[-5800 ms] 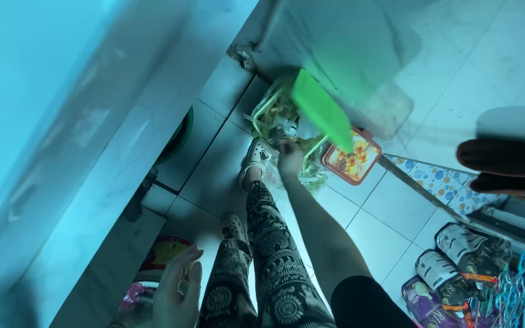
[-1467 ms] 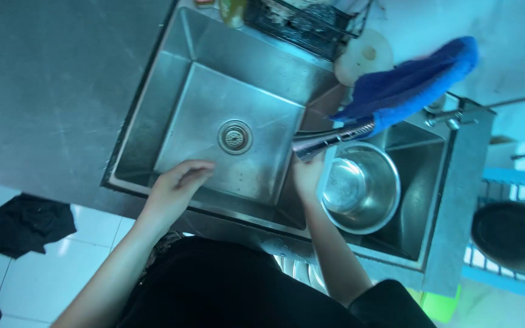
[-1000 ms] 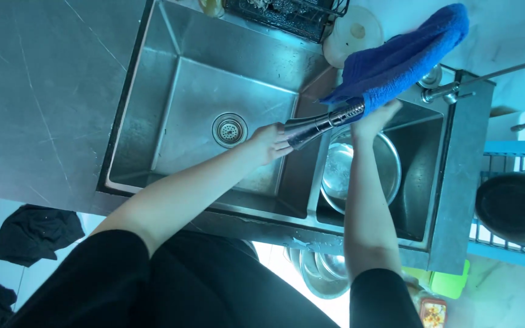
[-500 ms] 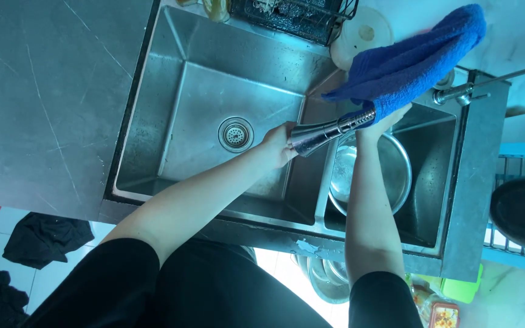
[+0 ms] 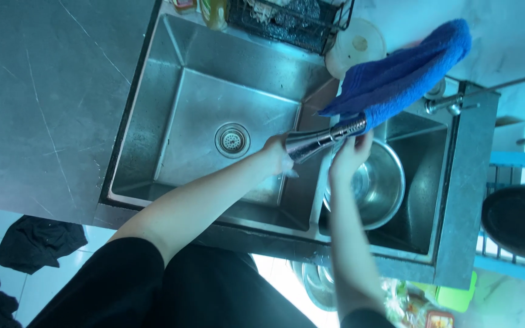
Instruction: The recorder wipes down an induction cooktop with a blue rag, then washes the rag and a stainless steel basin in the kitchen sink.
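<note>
A chrome pull-out faucet (image 5: 323,138) reaches over the divider of a steel double sink (image 5: 153,109), with a blue towel (image 5: 396,73) draped over its neck. My left hand (image 5: 276,157) is closed around the tip of the spray head above the left basin. My right hand (image 5: 349,157) grips the faucet neck just under the towel, above a steel bowl (image 5: 378,182) in the right basin. The left basin holds only its round drain strainer (image 5: 233,140).
A dark wire rack (image 5: 293,21) and a white round lid (image 5: 355,47) stand behind the sink. A grey counter (image 5: 44,103) lies to the left and a dark pan (image 5: 518,222) on a blue rack to the right. Dark cloths (image 5: 31,243) lie on the tiled floor.
My left hand has moved from the sink's front edge up to the spray head. My right hand has risen from the bowl to the faucet neck. Over the last half second both hands stay put.
</note>
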